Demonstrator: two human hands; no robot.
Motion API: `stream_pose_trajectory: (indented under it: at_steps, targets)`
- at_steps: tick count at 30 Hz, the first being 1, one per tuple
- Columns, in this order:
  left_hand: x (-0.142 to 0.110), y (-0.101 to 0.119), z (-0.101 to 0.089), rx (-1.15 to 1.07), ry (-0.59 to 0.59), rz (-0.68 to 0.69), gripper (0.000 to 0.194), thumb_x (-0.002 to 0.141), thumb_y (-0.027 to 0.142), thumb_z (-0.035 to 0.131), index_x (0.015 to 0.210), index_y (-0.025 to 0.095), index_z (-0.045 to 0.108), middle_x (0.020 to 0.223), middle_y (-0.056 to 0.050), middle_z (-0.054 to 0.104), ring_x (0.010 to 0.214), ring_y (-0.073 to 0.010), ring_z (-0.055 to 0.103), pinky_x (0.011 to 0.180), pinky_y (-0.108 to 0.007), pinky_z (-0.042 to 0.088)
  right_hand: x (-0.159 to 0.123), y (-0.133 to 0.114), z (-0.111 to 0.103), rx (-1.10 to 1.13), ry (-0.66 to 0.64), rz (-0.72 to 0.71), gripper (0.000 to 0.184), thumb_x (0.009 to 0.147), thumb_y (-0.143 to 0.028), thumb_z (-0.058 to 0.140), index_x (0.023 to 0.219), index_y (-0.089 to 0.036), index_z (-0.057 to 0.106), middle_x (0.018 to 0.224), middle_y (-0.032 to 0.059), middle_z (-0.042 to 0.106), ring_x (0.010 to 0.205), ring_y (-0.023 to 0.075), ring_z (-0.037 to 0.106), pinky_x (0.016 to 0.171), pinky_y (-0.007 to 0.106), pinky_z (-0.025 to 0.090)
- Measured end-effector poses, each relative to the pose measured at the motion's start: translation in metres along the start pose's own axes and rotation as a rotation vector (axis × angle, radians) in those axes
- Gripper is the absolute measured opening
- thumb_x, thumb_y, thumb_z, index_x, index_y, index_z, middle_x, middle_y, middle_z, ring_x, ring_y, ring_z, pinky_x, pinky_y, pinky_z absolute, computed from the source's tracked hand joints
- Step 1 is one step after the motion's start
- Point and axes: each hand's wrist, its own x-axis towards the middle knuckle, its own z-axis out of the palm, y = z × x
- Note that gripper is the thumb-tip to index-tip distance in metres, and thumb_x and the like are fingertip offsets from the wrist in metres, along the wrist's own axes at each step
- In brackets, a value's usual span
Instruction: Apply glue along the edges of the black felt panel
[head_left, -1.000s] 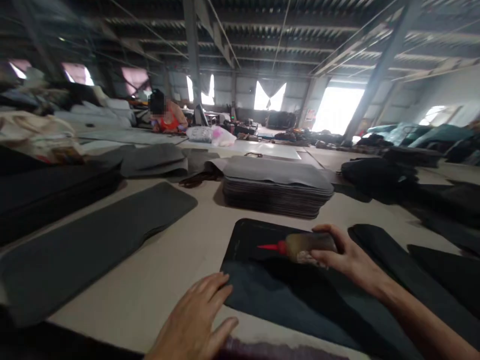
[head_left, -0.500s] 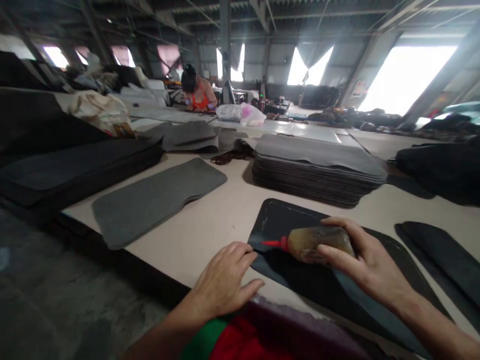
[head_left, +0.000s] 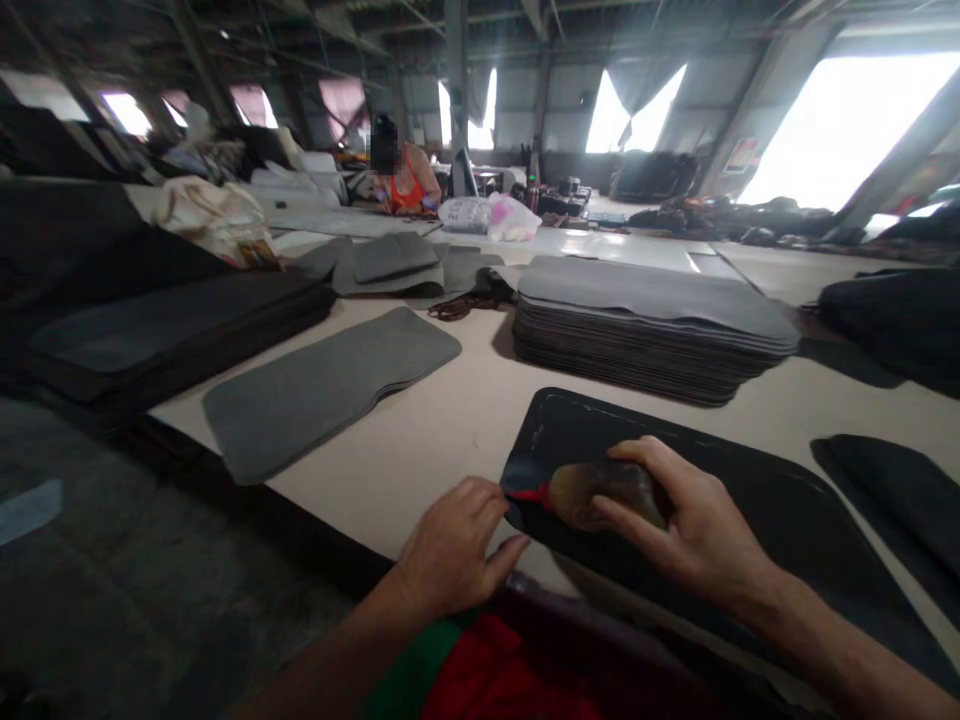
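My right hand (head_left: 675, 520) is wrapped round a squeeze bottle (head_left: 592, 495) with brownish contents and a red nozzle. The bottle lies almost sideways, its nozzle pointing left at the near left corner of a dark, round-cornered sheet (head_left: 720, 480). Thin pale streaks run along that sheet's far edge. Right by this corner, my left hand (head_left: 457, 550) rests at the table's front edge, thumb apart from the fingers. Its fingertips are close to the nozzle tip; whether they touch the sheet is hard to make out.
A tall stack of grey sheets (head_left: 652, 330) stands behind the dark sheet. Several grey pieces (head_left: 330, 390) lie to the left, with a dark stack (head_left: 172, 330) beyond. More dark pieces (head_left: 892, 510) are at right. A co-worker (head_left: 405, 180) bends over the far table.
My right hand has brought the bottle left and slightly nearer me, so the nozzle tip is now at the sheet's corner beside my left fingers. The view has shifted slightly.
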Motion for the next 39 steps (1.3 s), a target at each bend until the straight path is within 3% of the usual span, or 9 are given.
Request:
stream_pose_trajectory:
  at_steps: [9,15,23,39]
  targets:
    - [-0.001,0.001,0.0,0.009,0.005,0.003,0.016,0.093,0.028,0.059,0.099,0.014,0.062,0.101,-0.011,0.065,0.1,-0.0277,0.059,0.089,-0.043,0.054,0.004,-0.004,-0.001,-0.033,-0.075,-0.026,0.024,0.098,-0.043,0.056,0.11,-0.022,0.052,0.092,0.0027,0.058,0.069,0.0154,0.059,0.06,0.028,0.045]
    - [0.001,0.0,0.002,0.004,0.0,-0.001,0.015,0.094,0.027,0.057,0.098,0.014,0.063,0.099,-0.011,0.065,0.099,-0.0267,0.059,0.088,-0.043,0.054,0.014,-0.009,-0.007,-0.061,-0.134,-0.103,0.018,0.097,-0.038,0.057,0.105,-0.022,0.055,0.088,0.0013,0.056,0.061,0.013,0.051,0.055,0.028,0.036]
    - [0.001,0.001,0.0,0.027,0.002,0.011,0.013,0.093,0.025,0.056,0.096,0.014,0.062,0.096,-0.01,0.065,0.096,-0.0267,0.059,0.085,-0.042,0.054,0.02,-0.013,-0.017,-0.11,-0.154,-0.242,0.018,0.098,-0.037,0.055,0.102,-0.019,0.056,0.085,0.0006,0.053,0.058,0.0128,0.046,0.052,0.027,0.033]
    - [0.002,-0.001,0.001,0.05,-0.026,0.005,0.012,0.094,0.026,0.054,0.097,0.016,0.062,0.096,-0.01,0.064,0.098,-0.0266,0.058,0.086,-0.042,0.053,0.014,-0.01,-0.028,-0.104,-0.187,-0.244,0.018,0.097,-0.036,0.058,0.102,-0.019,0.056,0.085,-0.0008,0.053,0.059,0.0122,0.046,0.054,0.027,0.031]
